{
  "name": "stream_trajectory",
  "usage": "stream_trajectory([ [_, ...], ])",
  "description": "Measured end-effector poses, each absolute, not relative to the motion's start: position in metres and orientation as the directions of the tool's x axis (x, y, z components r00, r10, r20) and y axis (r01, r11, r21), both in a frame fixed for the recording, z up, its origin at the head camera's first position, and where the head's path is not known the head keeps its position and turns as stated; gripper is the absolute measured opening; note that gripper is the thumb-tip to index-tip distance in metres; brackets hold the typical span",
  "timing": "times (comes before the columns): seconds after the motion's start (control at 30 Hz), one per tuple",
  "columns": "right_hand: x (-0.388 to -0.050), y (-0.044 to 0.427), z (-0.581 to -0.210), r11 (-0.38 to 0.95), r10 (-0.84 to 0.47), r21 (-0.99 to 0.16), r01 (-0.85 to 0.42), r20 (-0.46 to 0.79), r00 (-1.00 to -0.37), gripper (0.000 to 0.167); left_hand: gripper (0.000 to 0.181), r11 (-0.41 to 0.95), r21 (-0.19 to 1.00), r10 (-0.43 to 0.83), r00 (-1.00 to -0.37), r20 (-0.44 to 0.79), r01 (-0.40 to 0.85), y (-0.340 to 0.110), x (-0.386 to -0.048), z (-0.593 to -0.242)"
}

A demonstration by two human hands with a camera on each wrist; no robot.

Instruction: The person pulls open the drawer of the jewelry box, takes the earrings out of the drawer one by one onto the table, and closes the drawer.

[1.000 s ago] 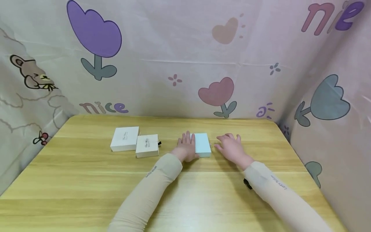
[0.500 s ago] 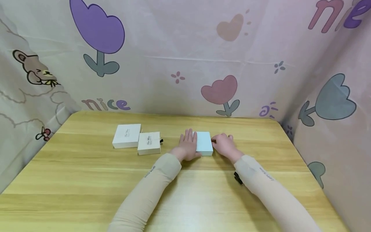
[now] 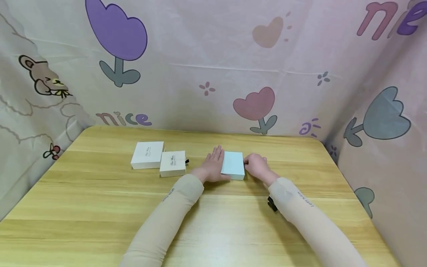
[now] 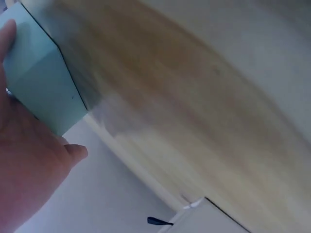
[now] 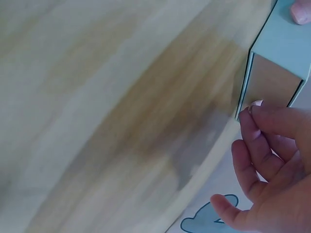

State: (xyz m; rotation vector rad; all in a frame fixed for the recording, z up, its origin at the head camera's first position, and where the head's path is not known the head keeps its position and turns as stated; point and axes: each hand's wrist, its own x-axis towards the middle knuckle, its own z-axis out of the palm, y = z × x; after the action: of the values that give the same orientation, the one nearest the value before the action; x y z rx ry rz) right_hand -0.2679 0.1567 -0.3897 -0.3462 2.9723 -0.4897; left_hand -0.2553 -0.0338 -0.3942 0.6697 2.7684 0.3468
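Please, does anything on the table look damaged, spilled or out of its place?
Nothing stands out. The blue box lies flat between the left hand and right hand; the two white boxes lie beside each other. I see no damage or spill.

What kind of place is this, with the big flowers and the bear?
Probably a little work corner indoors: patterned cloth hangs behind and beside a wood-look table, where a person's left hand touches a pale blue box. I can't tell what room it's in.
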Motion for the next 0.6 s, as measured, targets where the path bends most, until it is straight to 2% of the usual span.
stream_trajectory([
  [0.37, -0.2678, 0.1560, -0.3912, 0.937, -0.234, -0.279, -0.210, -0.058, -0.970, 0.024, 0.101, 0.886, 0.216, 0.457, -0.850, -0.261, 0.410, -0.0321, -0.2549, -0.3929],
  [0.6, -0.2676, 0.1601, -0.3898, 0.940, -0.230, -0.269, -0.209, -0.049, -0.972, 0.024, 0.101, 0.887, 0.213, 0.457, -0.849, -0.264, 0.411, -0.0336, -0.2517, -0.3885],
])
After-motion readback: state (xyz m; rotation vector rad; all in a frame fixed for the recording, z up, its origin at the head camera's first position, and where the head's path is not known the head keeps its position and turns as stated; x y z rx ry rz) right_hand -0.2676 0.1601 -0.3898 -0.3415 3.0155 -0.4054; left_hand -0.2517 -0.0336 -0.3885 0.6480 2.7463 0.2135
